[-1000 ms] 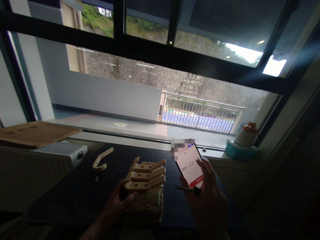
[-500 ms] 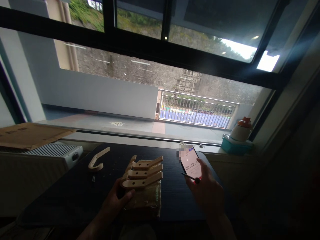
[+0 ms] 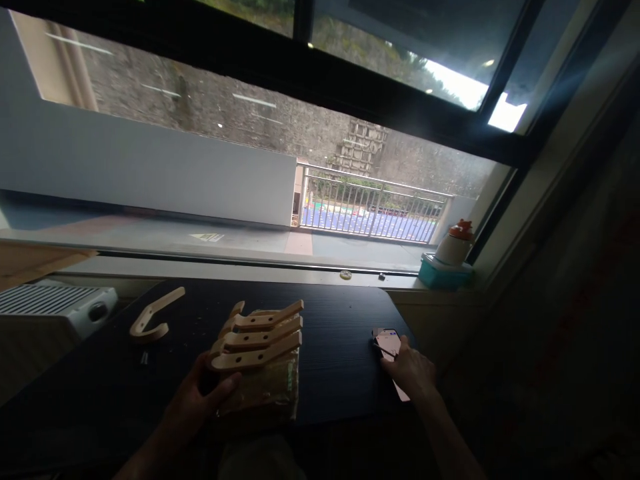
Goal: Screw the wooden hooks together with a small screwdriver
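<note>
My left hand (image 3: 193, 398) rests on the dark table (image 3: 330, 347), fingers curled round the near left end of a wooden block (image 3: 265, 393) that carries several pale wooden hooks (image 3: 257, 340). At the table's right edge my right hand (image 3: 410, 370) lies over a lit phone (image 3: 389, 345) that is flat on the table, and a thin dark pen-like tool (image 3: 384, 350) is pinched in its fingers. One loose wooden hook (image 3: 153, 313) lies apart to the left.
A white heater (image 3: 55, 307) stands left of the table, with cardboard (image 3: 30, 260) above it. On the window sill at the right sit a teal box (image 3: 443, 273) and a white jar with an orange lid (image 3: 454, 243). Small screws lie near the loose hook.
My right hand has lowered the phone from upright in the air down flat onto the table's right edge. The view has tilted downward. My left hand has stayed on the block.
</note>
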`<act>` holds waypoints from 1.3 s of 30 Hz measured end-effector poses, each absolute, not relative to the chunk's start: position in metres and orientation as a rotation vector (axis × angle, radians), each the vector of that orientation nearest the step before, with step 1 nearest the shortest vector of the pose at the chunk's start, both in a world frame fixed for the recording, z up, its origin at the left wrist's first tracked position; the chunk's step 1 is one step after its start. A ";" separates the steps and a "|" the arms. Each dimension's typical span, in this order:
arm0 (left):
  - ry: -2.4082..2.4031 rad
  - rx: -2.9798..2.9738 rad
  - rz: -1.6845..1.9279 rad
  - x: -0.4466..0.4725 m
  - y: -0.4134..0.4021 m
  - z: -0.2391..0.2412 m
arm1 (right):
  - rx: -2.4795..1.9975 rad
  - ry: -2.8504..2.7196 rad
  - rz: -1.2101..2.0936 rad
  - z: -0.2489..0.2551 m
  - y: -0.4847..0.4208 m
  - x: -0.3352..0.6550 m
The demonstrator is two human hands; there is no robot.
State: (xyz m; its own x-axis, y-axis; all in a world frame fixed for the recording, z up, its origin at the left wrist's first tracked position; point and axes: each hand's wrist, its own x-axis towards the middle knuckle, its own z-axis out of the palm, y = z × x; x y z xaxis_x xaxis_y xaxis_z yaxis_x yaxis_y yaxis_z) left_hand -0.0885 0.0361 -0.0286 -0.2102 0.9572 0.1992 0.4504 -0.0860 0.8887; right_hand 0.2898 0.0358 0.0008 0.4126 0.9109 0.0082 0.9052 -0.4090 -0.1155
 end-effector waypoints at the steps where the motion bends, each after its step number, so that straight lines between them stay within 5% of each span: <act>1: 1.676 1.510 1.277 -0.087 0.035 -0.027 | -2.562 -1.640 0.088 -0.001 0.035 0.290; 16: 1.761 1.402 1.265 -0.085 0.037 -0.035 | -1.904 -1.988 0.203 0.008 0.062 0.328; 39: 1.855 1.391 1.076 -0.093 0.041 -0.029 | -1.760 -1.727 0.326 -0.027 -0.010 0.362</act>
